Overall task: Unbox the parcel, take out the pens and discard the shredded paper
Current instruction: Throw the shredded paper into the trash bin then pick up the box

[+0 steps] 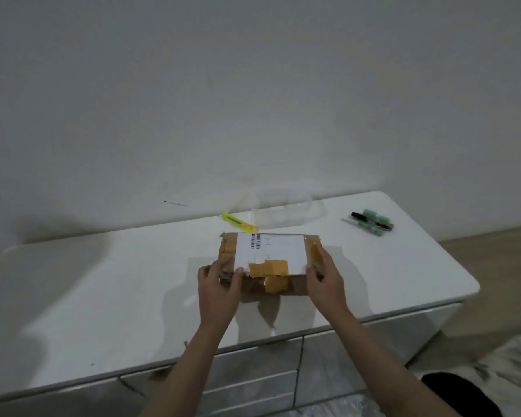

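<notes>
- Both forearms reach in from the near edge; left hand (pixel 220 284) grips the parcel's (pixel 268 260) near-left corner, fingers curled round the side, thumb on top by the label.
- Right hand (pixel 324 273) clamps the near-right end, thumb on top, fingers wrapped round the side and hidden, so cannot tell how far they curl under.
- Parcel sits on the white cabinet top (pixel 103 281), about centre, a little toward the near edge; near side looks slightly lifted or overhanging its own shadow, cannot tell which.
- Look of it: flat brown cardboard box, white shipping label (pixel 272 249) with a barcode at its far-left, yellow-brown tape patches (pixel 269 270) over the near edge and both ends. Still sealed, nothing taken out.
- Step in hand, my guess: steadying or turning the box to find a tape seam. Do it well by keeping it flat on the top, one hand holding while the other cuts, blade shallow so the pens inside aren't scored, fingers off the cut line.
- Yellow cutter (pixel 238 222) lies just beyond the box, far-left of it, within reach.
- Clear plastic tray (pixel 286 213) behind the box against the wall, blurry.
- Far right: black marker (pixel 360 215) lying with some green items (pixel 375 225), well apart from the box.
</notes>
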`<move>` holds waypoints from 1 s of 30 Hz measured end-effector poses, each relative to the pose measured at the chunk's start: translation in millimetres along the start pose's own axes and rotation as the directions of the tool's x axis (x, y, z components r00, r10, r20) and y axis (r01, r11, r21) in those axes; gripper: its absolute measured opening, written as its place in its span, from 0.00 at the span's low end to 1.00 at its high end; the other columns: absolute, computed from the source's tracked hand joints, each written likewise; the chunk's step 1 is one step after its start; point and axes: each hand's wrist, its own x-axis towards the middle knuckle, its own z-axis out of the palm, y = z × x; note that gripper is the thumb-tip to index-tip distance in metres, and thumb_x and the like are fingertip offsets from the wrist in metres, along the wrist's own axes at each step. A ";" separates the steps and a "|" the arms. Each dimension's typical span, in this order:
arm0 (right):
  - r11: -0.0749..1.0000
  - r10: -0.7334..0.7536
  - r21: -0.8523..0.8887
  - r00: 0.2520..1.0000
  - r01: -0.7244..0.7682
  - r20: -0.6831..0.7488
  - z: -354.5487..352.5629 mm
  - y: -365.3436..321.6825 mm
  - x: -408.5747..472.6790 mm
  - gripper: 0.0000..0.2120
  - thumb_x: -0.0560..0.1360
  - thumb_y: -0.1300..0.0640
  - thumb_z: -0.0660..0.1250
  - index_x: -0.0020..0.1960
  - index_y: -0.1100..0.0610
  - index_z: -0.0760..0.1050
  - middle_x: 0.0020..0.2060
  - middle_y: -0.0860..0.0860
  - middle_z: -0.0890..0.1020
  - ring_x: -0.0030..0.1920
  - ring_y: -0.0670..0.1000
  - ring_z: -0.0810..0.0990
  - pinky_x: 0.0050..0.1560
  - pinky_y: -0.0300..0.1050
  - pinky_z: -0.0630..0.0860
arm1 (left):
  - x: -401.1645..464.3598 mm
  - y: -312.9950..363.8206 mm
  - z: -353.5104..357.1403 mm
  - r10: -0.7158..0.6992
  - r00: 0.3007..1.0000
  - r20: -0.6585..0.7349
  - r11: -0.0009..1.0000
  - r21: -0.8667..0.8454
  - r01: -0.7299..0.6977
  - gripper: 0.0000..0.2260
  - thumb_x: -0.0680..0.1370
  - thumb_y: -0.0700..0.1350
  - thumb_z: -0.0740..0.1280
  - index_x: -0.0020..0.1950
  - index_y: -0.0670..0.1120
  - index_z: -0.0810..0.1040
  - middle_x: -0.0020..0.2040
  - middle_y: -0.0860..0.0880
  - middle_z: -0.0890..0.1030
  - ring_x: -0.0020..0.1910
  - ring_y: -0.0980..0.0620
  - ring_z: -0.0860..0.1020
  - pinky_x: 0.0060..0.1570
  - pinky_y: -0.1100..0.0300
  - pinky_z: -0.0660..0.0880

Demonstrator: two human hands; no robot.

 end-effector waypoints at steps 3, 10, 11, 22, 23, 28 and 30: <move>0.999 0.038 0.004 0.990 -0.038 -0.136 -64.6 14.1 0.6 0.25 0.78 0.58 0.61 0.74 0.52 0.60 0.70 0.48 0.69 0.67 0.50 0.69 0.62 0.41 0.67 | -13.9 31.4 54.5 0.067 0.995 0.071 0.996 -0.072 -0.061 0.14 0.73 0.45 0.71 0.57 0.57 0.75 0.51 0.48 0.71 0.47 0.65 0.74 0.47 0.59 0.77; 0.986 0.156 0.120 0.884 -0.115 -0.440 -275.8 62.7 -19.8 0.24 0.73 0.59 0.68 0.68 0.53 0.66 0.55 0.45 0.75 0.50 0.45 0.77 0.43 0.36 0.73 | -93.1 127.9 223.1 0.189 0.931 0.314 0.972 -0.194 -0.131 0.14 0.73 0.46 0.72 0.57 0.55 0.75 0.53 0.49 0.72 0.51 0.55 0.74 0.49 0.58 0.77; 0.981 0.174 0.154 0.872 -0.115 -0.457 -305.5 71.8 -24.7 0.23 0.73 0.61 0.68 0.66 0.53 0.67 0.54 0.46 0.75 0.49 0.42 0.76 0.41 0.34 0.72 | -106.1 141.6 246.2 0.217 0.911 0.350 0.966 -0.213 -0.148 0.15 0.73 0.46 0.72 0.57 0.55 0.75 0.53 0.50 0.73 0.52 0.56 0.74 0.49 0.59 0.77; 0.956 0.292 0.157 0.762 -0.247 -0.578 -493.4 180.9 -90.3 0.23 0.74 0.59 0.69 0.62 0.44 0.62 0.60 0.56 0.72 0.51 0.44 0.77 0.45 0.40 0.76 | -241.8 191.7 429.7 0.216 0.636 0.741 0.976 -0.148 -0.159 0.13 0.75 0.51 0.68 0.59 0.53 0.75 0.56 0.51 0.73 0.55 0.51 0.75 0.52 0.57 0.75; 0.949 0.308 0.132 0.744 -0.288 -0.593 -497.6 192.4 -94.4 0.24 0.73 0.58 0.69 0.62 0.43 0.62 0.61 0.56 0.69 0.53 0.46 0.76 0.46 0.42 0.76 | -250.7 188.8 438.9 0.202 0.576 0.792 0.974 -0.102 -0.201 0.13 0.76 0.50 0.67 0.60 0.51 0.75 0.58 0.49 0.73 0.55 0.51 0.75 0.52 0.60 0.73; 0.864 0.388 0.009 0.654 -0.504 -0.650 -490.4 242.5 -109.0 0.28 0.72 0.53 0.69 0.67 0.42 0.61 0.63 0.52 0.61 0.55 0.51 0.72 0.55 0.52 0.74 | -270.1 179.2 458.2 0.131 0.549 0.826 0.873 0.166 -0.458 0.19 0.76 0.52 0.65 0.64 0.46 0.73 0.68 0.41 0.66 0.67 0.41 0.66 0.68 0.47 0.60; 0.825 0.407 -0.030 0.629 -0.565 -0.662 -481.3 260.8 -110.4 0.29 0.71 0.51 0.70 0.67 0.40 0.61 0.64 0.51 0.61 0.59 0.60 0.71 0.57 0.59 0.75 | -262.8 176.4 461.6 0.200 0.601 0.774 0.811 0.213 -0.544 0.17 0.75 0.49 0.66 0.61 0.43 0.75 0.70 0.38 0.64 0.69 0.37 0.62 0.70 0.40 0.56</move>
